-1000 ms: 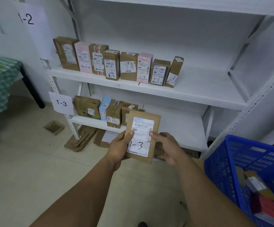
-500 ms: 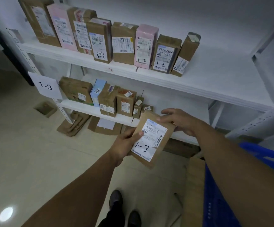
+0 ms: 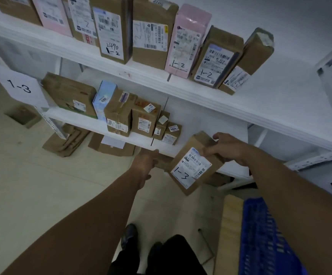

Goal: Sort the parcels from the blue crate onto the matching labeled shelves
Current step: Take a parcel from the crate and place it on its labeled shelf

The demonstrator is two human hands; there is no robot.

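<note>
Looking at a parcel storeroom or sorting depot. Showing white metal shelving (image 3: pixel 280 100) holding rows of cardboard and pink parcels (image 3: pixel 111 32) bearing barcode labels and handwritten codes, with a paper sign (image 3: pixel 18 86) reading 1-3 hanging on one upright. Showing a blue crate (image 3: pixel 260 235) close by and flattened cardboard (image 3: pixel 66 141) lying on the floor (image 3: pixel 32 185).

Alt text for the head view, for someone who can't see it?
The right hand grips a brown parcel marked 1-3 in front of the lower shelf, which has a 1-3 sign at its end and a row of boxes on it. The left hand is open, off the parcel. A blue crate stands nearby.
</note>
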